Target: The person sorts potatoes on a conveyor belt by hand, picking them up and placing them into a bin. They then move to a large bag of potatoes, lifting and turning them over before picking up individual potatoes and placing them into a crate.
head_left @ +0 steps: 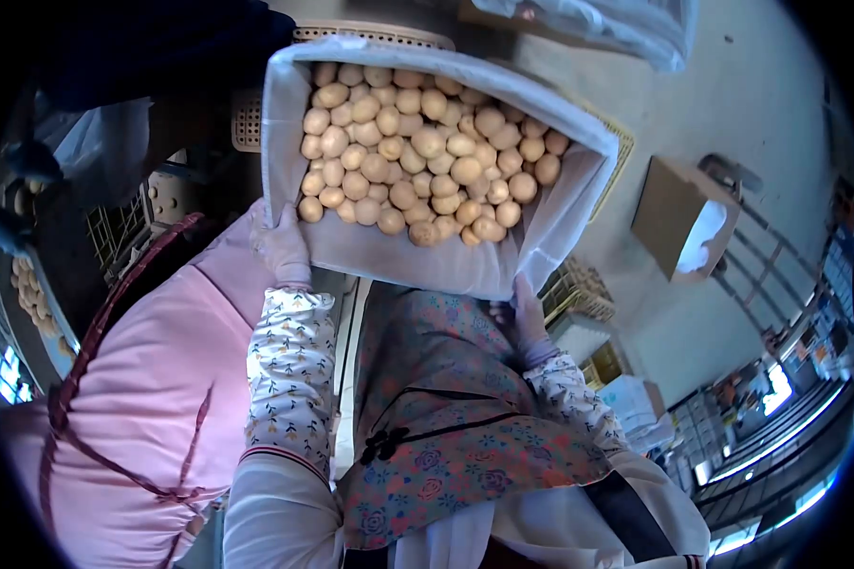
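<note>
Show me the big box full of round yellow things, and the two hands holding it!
box (399, 261), head view, on its white-lined front wall.
left hand (280, 248), head view, on the back of the hand.
right hand (529, 318), head view, on the back of the hand.

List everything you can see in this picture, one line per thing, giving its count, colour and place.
lined box: one, white liner, centre, held at its near edge
round items: many, tan, filling the lined box
cardboard box: one, brown with white lining, on the floor at right
crates: a few, yellow, right of the lined box
pink garment: one, pink, on another person at left
floral apron: one, multicoloured, bottom centre
left hand: one, white glove, left near corner of the lined box
right hand: one, white glove, right near corner
</note>
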Demonstrator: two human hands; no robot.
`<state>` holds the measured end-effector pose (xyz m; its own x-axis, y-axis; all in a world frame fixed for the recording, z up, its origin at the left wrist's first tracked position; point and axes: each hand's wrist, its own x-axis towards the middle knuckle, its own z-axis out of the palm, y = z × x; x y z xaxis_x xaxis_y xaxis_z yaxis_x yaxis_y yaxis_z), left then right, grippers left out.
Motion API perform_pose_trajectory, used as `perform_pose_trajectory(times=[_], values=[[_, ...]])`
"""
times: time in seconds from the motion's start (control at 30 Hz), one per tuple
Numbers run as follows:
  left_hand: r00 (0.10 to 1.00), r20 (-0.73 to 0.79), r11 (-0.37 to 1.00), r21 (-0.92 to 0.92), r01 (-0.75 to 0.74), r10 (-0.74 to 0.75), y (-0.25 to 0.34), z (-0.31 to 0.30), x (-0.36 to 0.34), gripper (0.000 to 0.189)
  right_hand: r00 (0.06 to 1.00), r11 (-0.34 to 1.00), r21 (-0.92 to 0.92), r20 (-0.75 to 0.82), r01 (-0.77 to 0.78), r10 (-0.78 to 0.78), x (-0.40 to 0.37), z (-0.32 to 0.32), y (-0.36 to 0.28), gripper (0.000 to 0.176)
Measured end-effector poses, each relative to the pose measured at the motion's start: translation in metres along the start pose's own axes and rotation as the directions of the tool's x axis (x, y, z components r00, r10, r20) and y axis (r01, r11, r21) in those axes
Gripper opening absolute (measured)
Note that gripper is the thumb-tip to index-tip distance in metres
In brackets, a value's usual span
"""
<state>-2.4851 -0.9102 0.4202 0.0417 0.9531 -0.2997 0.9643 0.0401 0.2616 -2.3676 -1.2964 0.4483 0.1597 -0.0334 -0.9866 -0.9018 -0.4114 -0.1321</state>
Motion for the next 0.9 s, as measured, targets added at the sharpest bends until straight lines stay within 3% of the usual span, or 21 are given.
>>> perform_pose_trajectory(times=[0.03, 0.1, 0.13, 0.17, 0.2, 0.23, 0.33, 0.4, 0.47, 0.5, 0.57, 0.6, 0.63, 0.67, 0.73, 0.77, 0.83, 0.9], values=[[0.999, 0.031, 0.991, -0.133, -0.009, 0.014, 0.002, -0.004, -0.003, 0.037, 0.981, 0.970, -0.155, -0.024, 0.185, -0.191, -0.010, 0.012, -0.002, 0.043], [0.998, 0.008, 0.863, -0.503, -0.043, 0.055, -0.019, 0.006, -0.005, 0.043, 0.989, 0.983, -0.108, -0.010, 0.145, -0.147, 0.001, 0.007, 0.004, 0.041], [0.998, -0.054, 0.846, -0.531, -0.036, 0.009, -0.034, 0.011, -0.014, 0.053, 0.998, 0.998, 0.022, -0.008, 0.055, -0.055, 0.004, 0.004, 0.005, 0.042], [0.988, 0.116, 0.798, -0.582, 0.153, -0.105, -0.053, 0.013, -0.023, 0.055, 1.000, 0.988, 0.152, -0.001, -0.028, 0.029, 0.003, 0.001, 0.004, 0.042], [0.935, 0.290, 0.725, -0.597, 0.344, -0.204, -0.068, 0.014, -0.032, 0.058, 0.994, 0.954, 0.279, 0.011, -0.105, 0.107, 0.000, -0.002, 0.004, 0.043], [0.949, 0.233, 0.785, -0.538, 0.308, -0.213, -0.078, 0.018, -0.042, 0.053, 0.998, 0.924, 0.378, 0.049, -0.055, 0.039, -0.008, -0.001, 0.005, 0.041], [0.910, 0.384, 0.580, -0.711, 0.398, -0.154, -0.083, 0.024, -0.038, 0.048, 0.950, 0.914, 0.278, -0.183, 0.297, -0.253, -0.005, -0.025, 0.054, 0.034], [0.909, 0.396, 0.705, -0.608, 0.365, -0.129, -0.102, 0.027, -0.030, 0.042, 0.927, 0.893, 0.255, -0.163, 0.371, -0.339, -0.017, -0.036, 0.036, 0.031], [0.908, 0.410, 0.810, -0.500, 0.306, -0.090, -0.106, 0.028, -0.022, 0.036, 0.946, 0.873, 0.371, -0.195, 0.317, -0.260, -0.012, -0.045, 0.033, 0.030], [0.881, 0.359, 0.737, -0.496, 0.459, -0.307, -0.096, 0.031, -0.028, 0.030, 0.873, 0.895, -0.062, -0.204, 0.441, -0.444, -0.013, -0.046, 0.034, 0.029], [0.886, 0.391, 0.675, -0.586, 0.448, -0.249, -0.097, 0.034, -0.031, 0.028, 0.877, 0.916, -0.096, -0.266, 0.389, -0.400, -0.020, -0.047, 0.034, 0.032], [0.892, 0.395, 0.635, -0.636, 0.438, -0.220, -0.098, 0.037, -0.029, 0.027, 0.940, 0.910, 0.322, -0.300, 0.261, -0.163, -0.023, -0.046, 0.026, 0.035], [0.860, 0.448, 0.496, -0.704, 0.508, -0.245, -0.105, 0.043, -0.028, 0.024, 0.919, 0.930, 0.134, -0.254, 0.343, -0.302, -0.030, -0.045, 0.022, 0.036], [0.875, 0.442, 0.582, -0.664, 0.469, -0.200, -0.117, 0.045, -0.025, 0.024, 0.865, 0.955, 0.083, -0.450, 0.286, -0.220, -0.042, -0.018, 0.013, 0.036], [0.873, 0.462, 0.663, -0.605, 0.441, -0.160, -0.122, 0.041, -0.024, 0.025, 0.926, 0.967, -0.127, -0.284, 0.222, -0.250, -0.038, -0.004, 0.014, 0.039], [0.860, 0.483, 0.663, -0.591, 0.460, -0.166, -0.113, 0.036, -0.027, 0.026, 0.949, 0.976, -0.100, -0.232, 0.195, -0.214, -0.028, 0.001, 0.016, 0.043], [0.779, 0.569, 0.492, -0.616, 0.616, -0.264, -0.047, 0.002, -0.043, 0.028, 0.989, 0.997, 0.058, -0.136, -0.051, 0.058, -0.014, 0.003, 0.015, 0.047], [0.700, 0.672, 0.480, -0.544, 0.689, -0.243, -0.066, -0.003, -0.037, 0.028, 0.952, 0.937, 0.190, -0.037, -0.292, 0.304, 0.002, 0.011, 0.001, 0.048]])
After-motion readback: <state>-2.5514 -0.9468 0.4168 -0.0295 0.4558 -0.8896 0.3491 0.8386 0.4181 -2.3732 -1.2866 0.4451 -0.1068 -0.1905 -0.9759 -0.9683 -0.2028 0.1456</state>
